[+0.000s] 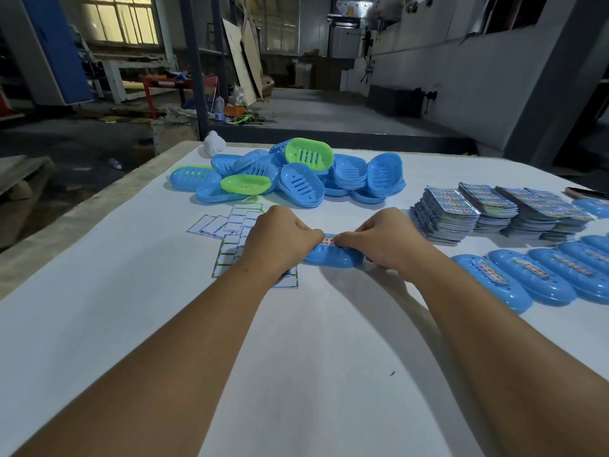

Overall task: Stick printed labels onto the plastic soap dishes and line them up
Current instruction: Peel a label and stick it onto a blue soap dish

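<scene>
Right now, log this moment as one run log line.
step: label going on | left hand and right hand: both on blue soap dish, pinching label | labelled row: right | unlabelled pile: behind

The table (pixel 99 324) is covered in plain white. The soap dish (pixel 333 257) at the centre is sky blue, and the label (pixel 328 241) on it shows red and white print. The pile of dishes (pixel 296 179) is mostly the same blue, with three lime-green pieces among them; the slotted green dish (pixel 308 154) lies on top. The row of finished dishes (pixel 527 275) is blue, each with a multicoloured strip of red squares edged in green. The label stacks (pixel 487 209) show blue, green and red print. The backing sheets (pixel 230 232) are white, gridded with blue-green borders.
</scene>
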Tool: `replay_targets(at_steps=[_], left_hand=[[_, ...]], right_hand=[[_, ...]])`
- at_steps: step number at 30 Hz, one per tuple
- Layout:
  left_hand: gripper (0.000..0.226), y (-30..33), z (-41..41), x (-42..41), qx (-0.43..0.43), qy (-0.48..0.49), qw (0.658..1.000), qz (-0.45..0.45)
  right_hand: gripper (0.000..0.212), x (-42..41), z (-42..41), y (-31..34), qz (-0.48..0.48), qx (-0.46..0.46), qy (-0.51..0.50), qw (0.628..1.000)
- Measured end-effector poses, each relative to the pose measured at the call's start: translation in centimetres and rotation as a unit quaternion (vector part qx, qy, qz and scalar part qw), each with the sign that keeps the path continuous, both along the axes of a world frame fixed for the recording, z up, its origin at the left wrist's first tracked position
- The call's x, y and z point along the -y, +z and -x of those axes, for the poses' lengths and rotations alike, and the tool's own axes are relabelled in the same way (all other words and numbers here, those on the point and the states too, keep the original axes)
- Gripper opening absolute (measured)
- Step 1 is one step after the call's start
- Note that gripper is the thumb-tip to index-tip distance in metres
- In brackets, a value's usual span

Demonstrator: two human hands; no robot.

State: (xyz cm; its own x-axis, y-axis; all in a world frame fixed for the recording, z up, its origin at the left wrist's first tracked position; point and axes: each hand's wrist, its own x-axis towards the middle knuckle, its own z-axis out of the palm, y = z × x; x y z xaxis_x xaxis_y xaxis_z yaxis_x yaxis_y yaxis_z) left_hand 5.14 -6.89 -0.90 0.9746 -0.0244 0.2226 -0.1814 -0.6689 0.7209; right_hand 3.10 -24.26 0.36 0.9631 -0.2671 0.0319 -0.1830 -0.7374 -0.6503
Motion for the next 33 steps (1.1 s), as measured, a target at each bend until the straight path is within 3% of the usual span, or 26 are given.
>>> replay_targets(at_steps=[4,7,10,13,15,22,33], left_hand=[[0.015,-0.2,-0.1,0.3,0.026,0.016,0.999,-0.04],[0.027,-0.4,-0.4,0.3,0.048,0.037,0.996,-0.07],[0.023,-0.7,-0.5,0.2,0.044,0.028,0.997,-0.06],[0.012,-0.9,-0.6,0.1,0.058,0.027,0.998,-0.03],[0.012,-0.9,-0.7,0.1,0.059,0.031,0.997,-0.025],[0.011,-1.2,-0.7,-0.1,0.027,0.03,0.998,-0.04],[0.014,-1.2,-0.7,-0.2,0.02,0.028,0.998,-0.057]], right_hand=[[0.042,-0.1,-0.1,-0.1,0.068,0.022,0.005,0.997],[0.036,-0.2,0.2,-0.1,0.094,0.064,0.025,0.993],[0.029,-0.6,0.6,-0.4,0.098,0.121,0.101,0.983],[0.05,-1.2,1.0,-0.7,0.099,0.112,0.194,0.97],[0.053,-1.4,1.2,-0.6,0.12,0.107,0.219,0.962],[0.052,1.4,2.4,1.0,0.292,-0.015,0.103,0.951],[0.036,6.0,4.4,3.6,0.258,-0.121,0.006,0.958]])
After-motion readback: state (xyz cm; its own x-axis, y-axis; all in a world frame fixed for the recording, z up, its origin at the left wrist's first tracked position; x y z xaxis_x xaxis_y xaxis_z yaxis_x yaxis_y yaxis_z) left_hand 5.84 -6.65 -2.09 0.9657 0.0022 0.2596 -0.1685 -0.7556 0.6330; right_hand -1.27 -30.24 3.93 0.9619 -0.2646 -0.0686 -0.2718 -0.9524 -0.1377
